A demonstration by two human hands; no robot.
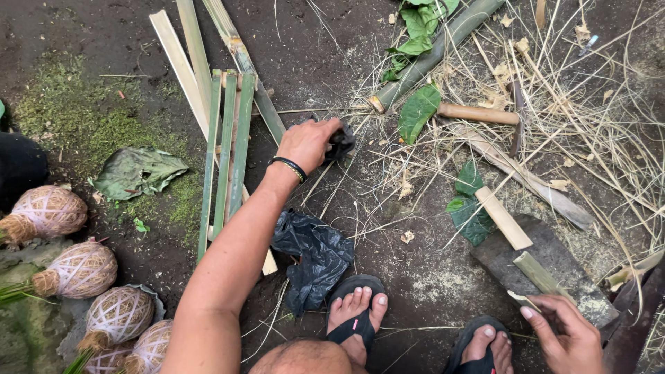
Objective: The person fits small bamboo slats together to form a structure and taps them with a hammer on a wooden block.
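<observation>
The left hand (308,144) reaches far forward on a straight, bare arm, fingers curled shut, a dark band round its wrist. The right hand (564,332) stays low and near the body, fingers bent, thumb and forefinger pinching together.

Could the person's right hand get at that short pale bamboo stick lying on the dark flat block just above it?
Probably yes. The right hand rests at the near edge of the dark flat block, holding a thin green bamboo strip. The short pale bamboo stick lies just beyond with nothing between, though the hand is occupied.
</observation>
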